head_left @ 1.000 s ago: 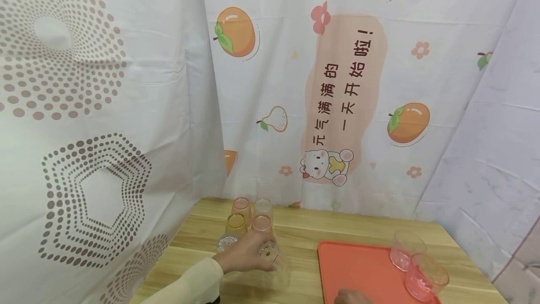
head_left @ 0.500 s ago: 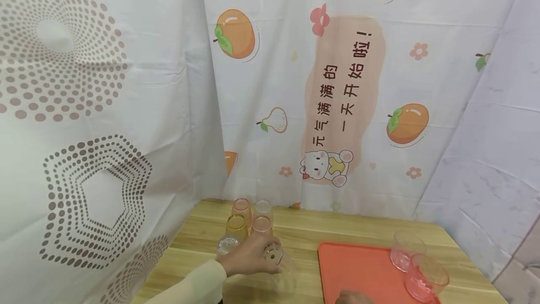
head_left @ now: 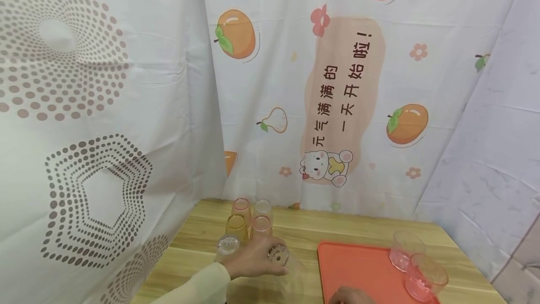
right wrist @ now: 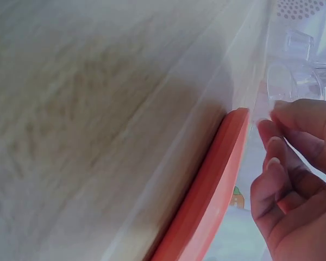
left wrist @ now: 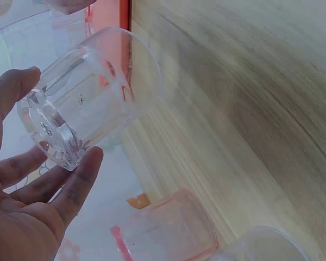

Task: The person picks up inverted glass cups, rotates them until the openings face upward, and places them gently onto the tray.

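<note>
In the head view my left hand [head_left: 252,258] grips a clear drinking glass [left wrist: 92,95] by its base. The left wrist view shows the thumb on one side of the thick faceted base and the fingers on the other; the glass is tilted, base toward the palm. Beside this hand stand an upside-down clear glass [head_left: 228,245], a yellow glass [head_left: 237,227] and a pink glass [head_left: 261,225]. My right hand [right wrist: 301,163], loosely curled and holding nothing, hovers near the edge of the red tray [right wrist: 209,185].
On the right side of the tray [head_left: 350,262] stand two pinkish glasses, one farther back [head_left: 407,250] and a pinker one [head_left: 425,277] nearer. Another pink glass [head_left: 241,207] and a clear one [head_left: 263,207] stand at the back left, before the printed curtain [head_left: 270,79].
My left hand has moved slightly right with the clear glass, away from the standing group. My right hand has shifted only a little by the tray.
</note>
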Motion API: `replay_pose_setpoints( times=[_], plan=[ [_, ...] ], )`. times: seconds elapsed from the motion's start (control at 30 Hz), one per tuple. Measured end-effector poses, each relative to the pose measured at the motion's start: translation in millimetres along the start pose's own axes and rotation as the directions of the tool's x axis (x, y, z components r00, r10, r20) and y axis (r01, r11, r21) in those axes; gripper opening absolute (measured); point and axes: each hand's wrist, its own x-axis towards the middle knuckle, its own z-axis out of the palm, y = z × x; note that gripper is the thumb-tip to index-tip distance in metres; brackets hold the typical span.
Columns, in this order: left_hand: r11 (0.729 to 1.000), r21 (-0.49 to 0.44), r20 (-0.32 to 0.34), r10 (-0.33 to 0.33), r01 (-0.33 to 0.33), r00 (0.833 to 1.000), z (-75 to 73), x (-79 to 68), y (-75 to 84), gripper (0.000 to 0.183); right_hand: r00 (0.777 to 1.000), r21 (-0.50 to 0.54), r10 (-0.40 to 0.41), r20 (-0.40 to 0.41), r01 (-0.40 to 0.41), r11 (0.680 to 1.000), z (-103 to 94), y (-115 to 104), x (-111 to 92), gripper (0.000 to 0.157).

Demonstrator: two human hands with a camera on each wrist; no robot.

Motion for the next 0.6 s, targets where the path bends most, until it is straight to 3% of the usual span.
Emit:
replay_pose_setpoints(
  times=[0.13,0.4,0.6],
  plan=[
    [1.0,-0.015,-0.008,-0.002,0.002,1.0,2.6,0.7,-2.0,0.047,0.998,0.096,-0.056,-0.019,0.057,0.994,1.6,4.9,-1.4,0.008],
    [0.996,-0.064,-0.031,-0.056,0.054,0.998,6.1,4.7,-2.4,0.047,0.988,0.108,-0.038,-0.147,0.055,0.993,3.2,-5.6,2.3,0.013],
    [0.989,-0.127,-0.028,-0.078,0.074,0.997,6.6,6.3,1.4,0.053,0.991,0.167,-0.006,-0.137,0.029,0.986,4.7,-9.7,3.8,0.018]
  ],
)
